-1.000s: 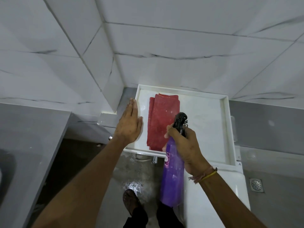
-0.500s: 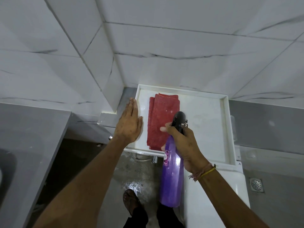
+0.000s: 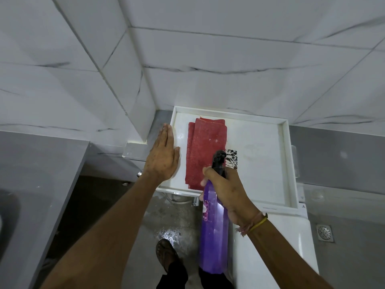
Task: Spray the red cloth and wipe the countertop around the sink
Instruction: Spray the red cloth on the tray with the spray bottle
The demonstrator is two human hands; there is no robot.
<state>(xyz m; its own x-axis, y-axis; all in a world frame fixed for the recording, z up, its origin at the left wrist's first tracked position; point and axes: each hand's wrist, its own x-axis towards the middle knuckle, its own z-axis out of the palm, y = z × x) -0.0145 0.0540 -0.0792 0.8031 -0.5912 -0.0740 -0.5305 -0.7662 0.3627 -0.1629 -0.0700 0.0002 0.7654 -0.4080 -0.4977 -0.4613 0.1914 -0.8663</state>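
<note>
Aiming the bottle [image 3: 213, 224], clenched in the right hand [image 3: 227, 190], at the cloth [image 3: 205, 149] just ahead; left hand [image 3: 162, 157] flat, released.

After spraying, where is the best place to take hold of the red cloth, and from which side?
Probably the left long edge of the red cloth, taken from the left by the left hand, which lies flat just beside it. The folded layers are stepped there, so fingers may slip under. The right hand holds the spray bottle.
</note>
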